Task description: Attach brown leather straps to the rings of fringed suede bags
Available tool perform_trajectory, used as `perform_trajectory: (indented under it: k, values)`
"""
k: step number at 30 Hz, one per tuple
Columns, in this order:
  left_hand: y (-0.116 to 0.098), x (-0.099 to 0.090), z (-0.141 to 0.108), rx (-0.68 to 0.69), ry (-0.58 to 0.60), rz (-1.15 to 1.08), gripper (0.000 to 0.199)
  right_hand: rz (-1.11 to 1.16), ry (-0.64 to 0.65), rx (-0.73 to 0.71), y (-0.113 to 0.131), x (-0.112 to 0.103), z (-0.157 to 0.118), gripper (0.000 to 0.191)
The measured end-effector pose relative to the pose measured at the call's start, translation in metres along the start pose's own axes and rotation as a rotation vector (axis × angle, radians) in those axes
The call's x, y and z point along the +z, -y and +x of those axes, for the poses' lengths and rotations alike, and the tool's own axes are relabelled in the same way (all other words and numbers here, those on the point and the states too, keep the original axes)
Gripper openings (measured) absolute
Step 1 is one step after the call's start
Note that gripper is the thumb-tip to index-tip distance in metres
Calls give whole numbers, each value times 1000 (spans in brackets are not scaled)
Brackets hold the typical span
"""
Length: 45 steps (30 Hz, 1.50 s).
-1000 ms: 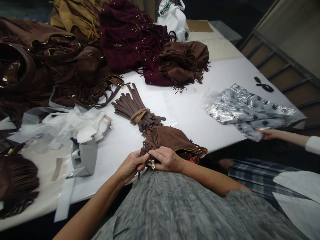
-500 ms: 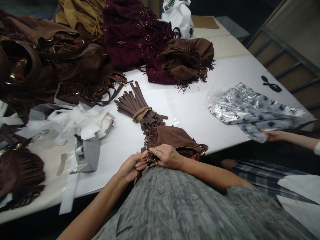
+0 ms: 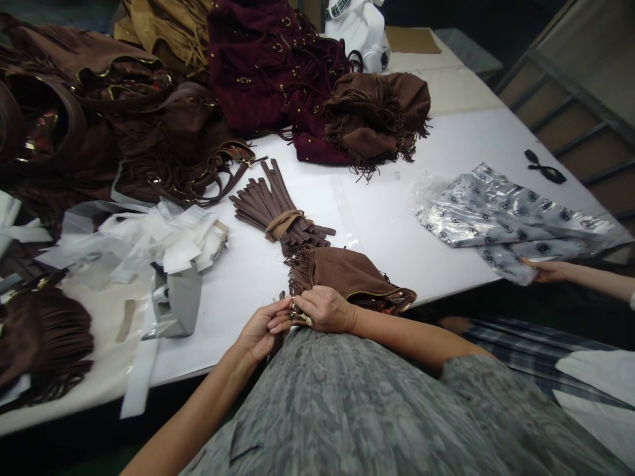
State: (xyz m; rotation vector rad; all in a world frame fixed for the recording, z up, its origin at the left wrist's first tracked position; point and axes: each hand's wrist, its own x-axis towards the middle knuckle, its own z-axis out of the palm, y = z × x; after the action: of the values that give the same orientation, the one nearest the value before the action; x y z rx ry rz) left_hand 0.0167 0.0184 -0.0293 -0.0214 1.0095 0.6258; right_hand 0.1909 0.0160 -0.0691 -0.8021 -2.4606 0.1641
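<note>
A brown fringed bag (image 3: 350,268) with a gold zip lies at the table's near edge, against my body. My right hand (image 3: 327,309) is closed over its fringed left end, fingers on small gold-coloured metal hardware (image 3: 301,317). Close beside it, my left hand (image 3: 268,324) pinches at the same spot with thumb and fingertips; the small piece between them is too hidden to make out. Just beyond the bag lies a bundle of brown leather straps (image 3: 282,211), tied round with a tan band.
Brown bags (image 3: 163,139), a maroon bag (image 3: 262,79) and a brown fringed bag (image 3: 380,119) are heaped behind. At left stands a grey tape dispenser (image 3: 176,304) by crumpled white paper (image 3: 169,231). A co-worker's hand (image 3: 540,270) holds a patterned plastic bag (image 3: 496,211) at right.
The view has shifted slightly. Both hands stay at the bag's fringed end, and more of the gold hardware shows beneath my right fingers.
</note>
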Motion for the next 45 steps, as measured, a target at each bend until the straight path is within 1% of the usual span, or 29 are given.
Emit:
perform_trajectory:
  k: [4,7,9,10,11,14,16,17,19,21,23,25,27,29,31,32,34,35,37,39,40,42,45]
  values:
    - [0,-7,1,45,24,70,25,11,-34,12,0,4,0,31]
    - [-4,-12,-3,93,56,169,19,35,-13,26,-1,5,0,26]
    - [-10,-16,-7,193,74,371,31,81,13,50,-3,6,1,27]
    - [-13,-18,-8,261,70,519,37,117,24,64,-3,6,1,29]
    - [-16,-20,-8,336,58,687,38,161,30,79,-4,6,2,31]
    - [-24,-25,-5,565,12,1134,25,344,24,107,-7,2,7,33]
    - [-27,-25,-1,693,3,1300,25,476,10,120,-9,-3,11,33]
    - [-29,-22,1,727,9,1333,27,532,7,130,-10,-7,13,33]
    - [-30,-14,2,719,46,1320,29,624,4,160,-13,-16,17,32]
    - [-30,-2,0,616,106,1233,24,695,7,190,-18,-28,19,32]
    - [-30,12,-5,489,139,1092,21,750,18,211,-24,-43,20,31]
    - [-31,26,-15,428,154,978,25,789,43,223,-29,-60,24,33]
    - [-34,40,-28,452,163,972,28,832,74,218,-33,-79,31,35]
    - [-39,53,-43,505,157,1051,29,880,113,199,-35,-96,41,34]
    - [-47,63,-58,553,141,1145,33,910,141,176,-33,-108,52,32]
    - [-50,66,-63,564,140,1183,36,914,145,170,-32,-110,57,32]
    - [-54,65,-70,535,148,1209,39,911,135,166,-27,-107,62,34]
    - [-53,61,-71,495,150,1178,39,907,119,167,-25,-102,62,35]
    - [-48,50,-67,384,141,1040,40,891,76,180,-19,-87,58,37]
    - [-38,37,-61,299,107,878,41,852,28,206,-12,-72,49,37]
    - [-32,31,-58,279,88,815,41,821,12,220,-8,-66,45,39]
    - [-21,23,-54,281,52,739,41,728,10,231,2,-57,36,45]
    - [-9,17,-53,303,-8,693,43,518,10,228,16,-51,28,57]
